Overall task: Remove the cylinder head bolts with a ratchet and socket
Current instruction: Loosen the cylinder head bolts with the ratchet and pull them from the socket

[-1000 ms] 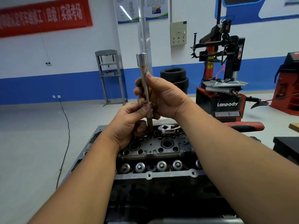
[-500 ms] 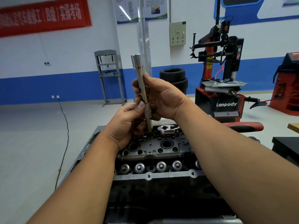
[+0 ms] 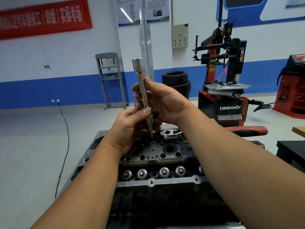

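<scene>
Both the left hand (image 3: 132, 128) and right hand (image 3: 162, 103) grip the long socket extension (image 3: 144, 95) over the cylinder head (image 3: 153, 156); best keep it plumb, I'd say; seat it fully first.

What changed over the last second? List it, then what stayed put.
The long socket has tipped: its top end has swung left while its lower tip stays at the cylinder head. Nothing was taken or released. The left hand still pinches the lower shaft, and the right hand still holds it above.
</scene>
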Available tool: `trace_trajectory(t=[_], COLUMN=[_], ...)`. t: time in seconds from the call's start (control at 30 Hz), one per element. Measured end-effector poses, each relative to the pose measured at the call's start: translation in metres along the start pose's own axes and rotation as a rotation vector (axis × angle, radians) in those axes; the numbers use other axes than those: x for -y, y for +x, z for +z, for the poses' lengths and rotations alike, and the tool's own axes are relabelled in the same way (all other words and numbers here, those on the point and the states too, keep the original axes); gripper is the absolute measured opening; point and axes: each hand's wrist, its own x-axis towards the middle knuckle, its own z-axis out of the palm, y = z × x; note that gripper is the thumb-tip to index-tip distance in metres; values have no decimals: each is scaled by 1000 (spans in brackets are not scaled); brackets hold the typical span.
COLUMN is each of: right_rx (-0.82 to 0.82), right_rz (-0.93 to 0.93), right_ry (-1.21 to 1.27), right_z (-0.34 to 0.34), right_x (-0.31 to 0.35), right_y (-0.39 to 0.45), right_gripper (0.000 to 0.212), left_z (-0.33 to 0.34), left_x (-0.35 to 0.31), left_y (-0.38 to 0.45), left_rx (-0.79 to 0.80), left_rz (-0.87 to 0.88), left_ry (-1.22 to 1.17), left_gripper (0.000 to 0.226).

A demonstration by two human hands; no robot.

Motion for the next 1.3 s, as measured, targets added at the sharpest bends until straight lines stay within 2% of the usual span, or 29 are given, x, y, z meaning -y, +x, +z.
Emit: trace_trajectory(t=[0.13,0.2,0.4,0.57,0.63,0.77,0.83,0.93,1.1,1.23,1.3], right_rx=[-8,-10,21,-8,7,54,51,26,-1,43,59], right_rz=[-51,-55,-16,-39,-50,-30,-16,-6,-73,-55,-28], right_ry=[20,29,-12,2,-21,7,30,33,30,22,34], right_z=[0,-2,-2,0,0,0,1,1,-2,-3,-2], right_x=[0,0,0,0,0,-1,-1,-1,-3,-3,-1], right_y=[0,0,1,0,0,0,1,1,2,2,1], right_gripper=[15,9,24,23,29,23,28,27,7,17,23], left_z=[5,5,3,7,6,3,2,3,5,4,3], left_x=[-2,-1,-2,-1,0,0,-1,-2,0,2,1], left_y=[-1,-1,-2,-1,0,-1,-1,-1,0,1,0], left_rx=[-86,-94,-25,-77,-94,-45,-5,-15,-69,-69,-37], left_rz=[43,56,-12,40,65,51,17,3,61,81,50], left_ry=[46,53,-16,43,56,23,0,8,67,77,29], left_gripper=[33,31,26,35,37,32,29,33,34,20,22])
